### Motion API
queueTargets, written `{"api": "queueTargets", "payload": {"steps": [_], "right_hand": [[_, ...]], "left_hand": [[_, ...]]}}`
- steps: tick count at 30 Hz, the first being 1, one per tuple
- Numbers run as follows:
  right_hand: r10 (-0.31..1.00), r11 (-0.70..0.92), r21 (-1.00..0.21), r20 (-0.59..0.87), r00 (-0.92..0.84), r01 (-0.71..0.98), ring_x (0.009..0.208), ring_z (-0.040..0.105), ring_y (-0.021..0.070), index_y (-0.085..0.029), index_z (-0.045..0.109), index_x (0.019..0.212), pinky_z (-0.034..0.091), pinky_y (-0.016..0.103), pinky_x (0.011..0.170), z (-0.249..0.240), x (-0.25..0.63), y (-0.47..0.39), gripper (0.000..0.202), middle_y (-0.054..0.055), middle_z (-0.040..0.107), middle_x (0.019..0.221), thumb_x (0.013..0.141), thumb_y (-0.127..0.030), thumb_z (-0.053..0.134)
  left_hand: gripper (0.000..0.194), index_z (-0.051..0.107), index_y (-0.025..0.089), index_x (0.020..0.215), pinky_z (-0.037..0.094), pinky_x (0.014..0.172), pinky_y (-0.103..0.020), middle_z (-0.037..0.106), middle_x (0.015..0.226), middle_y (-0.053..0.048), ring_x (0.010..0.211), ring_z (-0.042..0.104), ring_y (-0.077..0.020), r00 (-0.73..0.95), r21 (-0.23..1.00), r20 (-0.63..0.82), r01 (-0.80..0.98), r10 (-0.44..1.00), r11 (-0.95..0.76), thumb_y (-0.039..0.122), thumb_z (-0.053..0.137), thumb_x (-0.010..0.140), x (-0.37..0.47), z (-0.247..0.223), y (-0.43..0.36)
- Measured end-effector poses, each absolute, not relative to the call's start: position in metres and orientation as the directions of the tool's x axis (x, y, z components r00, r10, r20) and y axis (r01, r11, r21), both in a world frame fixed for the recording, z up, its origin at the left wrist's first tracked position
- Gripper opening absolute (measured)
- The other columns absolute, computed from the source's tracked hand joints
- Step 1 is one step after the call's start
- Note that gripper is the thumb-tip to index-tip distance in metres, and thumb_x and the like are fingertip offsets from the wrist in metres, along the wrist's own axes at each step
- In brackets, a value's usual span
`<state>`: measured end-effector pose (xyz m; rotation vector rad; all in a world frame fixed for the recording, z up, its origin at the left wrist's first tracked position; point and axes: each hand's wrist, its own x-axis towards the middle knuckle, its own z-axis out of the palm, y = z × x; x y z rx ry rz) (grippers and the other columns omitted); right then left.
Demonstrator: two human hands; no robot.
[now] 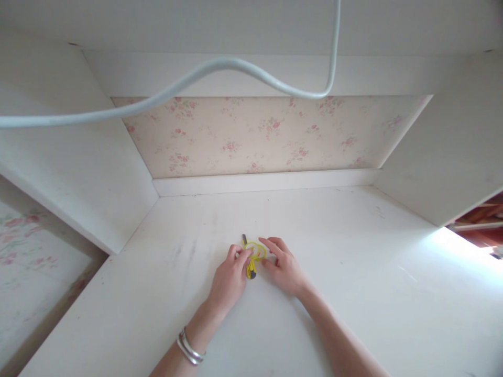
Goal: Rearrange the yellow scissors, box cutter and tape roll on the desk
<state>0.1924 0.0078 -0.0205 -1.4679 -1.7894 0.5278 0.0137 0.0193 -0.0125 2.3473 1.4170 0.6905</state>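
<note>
A thin yellow looped cord with dark end pieces lies on the white surface between my hands; its exact kind is too small to make out. One dark end points away from me, while a yellow and dark part sits at the near side. My left hand is closed, thumb and forefinger pinching the loops at their left side. On the other side, my right hand has its fingers apart, with thumb and forefinger close around the loop's right edge; whether they touch it I cannot tell.
The white surface has faint dark smudges. White panels stand left and right, with floral wallpaper behind. A pale cable hangs across the upper view. Reddish-brown items show at the right edge.
</note>
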Motion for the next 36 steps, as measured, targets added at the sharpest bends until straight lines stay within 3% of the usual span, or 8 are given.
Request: {"api": "queueTargets", "payload": {"steps": [6,11,15,20,23,33,36], "right_hand": [[0.901,0.422,-0.607,0.367,-0.233,0.673,0.107,0.05,0.0196,-0.031,0.056,0.117,0.043,0.036,0.092,-0.014,0.19,0.005,0.034,0.006,0.049,0.121,0.085,-0.021,0.051],[0.911,0.375,-0.619,0.383,-0.152,0.69,0.106,0.052,0.0185,-0.029,0.058,0.112,0.044,0.034,0.091,-0.019,0.19,0.008,0.027,0.006,0.052,0.116,0.087,-0.024,0.048],[0.928,0.296,-0.637,0.37,-0.055,0.712,0.098,0.055,0.018,-0.027,0.062,0.102,0.046,0.033,0.087,-0.023,0.19,0.008,0.02,0.005,0.053,0.112,0.085,-0.03,0.051],[0.948,0.197,-0.654,0.317,0.027,0.731,0.093,0.058,0.0189,-0.025,0.063,0.099,0.048,0.034,0.082,-0.027,0.192,0.008,0.021,0.007,0.049,0.12,0.084,-0.034,0.053],[0.941,0.226,-0.655,0.339,0.013,0.722,0.099,0.057,0.0203,-0.024,0.062,0.098,0.045,0.035,0.086,-0.03,0.192,0.01,0.019,0.008,0.047,0.125,0.083,-0.031,0.052],[0.937,0.258,-0.566,0.343,-0.061,0.783,0.102,0.055,0.0205,-0.026,0.056,0.111,0.043,0.036,0.089,-0.025,0.186,0.012,0.034,0.005,0.06,0.112,0.078,-0.033,0.061],[0.933,0.278,-0.561,0.35,-0.081,0.779,0.104,0.055,0.0206,-0.026,0.06,0.107,0.042,0.036,0.09,-0.026,0.187,0.012,0.028,0.005,0.06,0.113,0.079,-0.031,0.059]], "left_hand": [[0.031,0.051,0.029,0.115,0.049,0.069,-0.02,0.049,0.105,-0.002,0.079,0.059,-0.0095,0.434,0.469,0.224,0.737,0.873,-0.486,0.018,0.036,0.091,0.014,-0.007,0.017],[0.033,0.047,0.031,0.122,0.049,0.07,-0.023,0.05,0.11,-0.003,0.08,0.059,-0.0113,0.4,0.449,0.22,0.768,0.89,-0.456,0.024,0.038,0.091,0.017,-0.007,0.014],[0.043,0.036,0.025,0.133,0.046,0.083,-0.031,0.054,0.108,-0.006,0.096,0.055,-0.0179,0.376,0.443,0.27,0.768,0.886,-0.461,0.024,0.039,0.09,0.019,-0.01,0.015],[0.039,0.041,0.019,0.127,0.042,0.088,-0.036,0.056,0.109,-0.008,0.101,0.052,-0.0208,0.358,0.428,0.284,0.783,0.89,-0.451,0.026,0.04,0.089,0.019,-0.014,0.017],[0.035,0.044,0.019,0.123,0.042,0.088,-0.036,0.056,0.109,-0.008,0.101,0.052,-0.0203,0.363,0.424,0.273,0.786,0.891,-0.45,0.025,0.04,0.089,0.02,-0.013,0.016],[0.03,0.048,0.022,0.118,0.042,0.088,-0.036,0.056,0.113,-0.007,0.103,0.052,-0.0199,0.357,0.43,0.292,0.78,0.887,-0.456,0.023,0.041,0.089,0.021,-0.014,0.015],[0.03,0.047,0.022,0.118,0.041,0.089,-0.036,0.056,0.113,-0.006,0.103,0.052,-0.0197,0.365,0.441,0.292,0.769,0.884,-0.463,0.022,0.04,0.089,0.021,-0.014,0.015]]}}
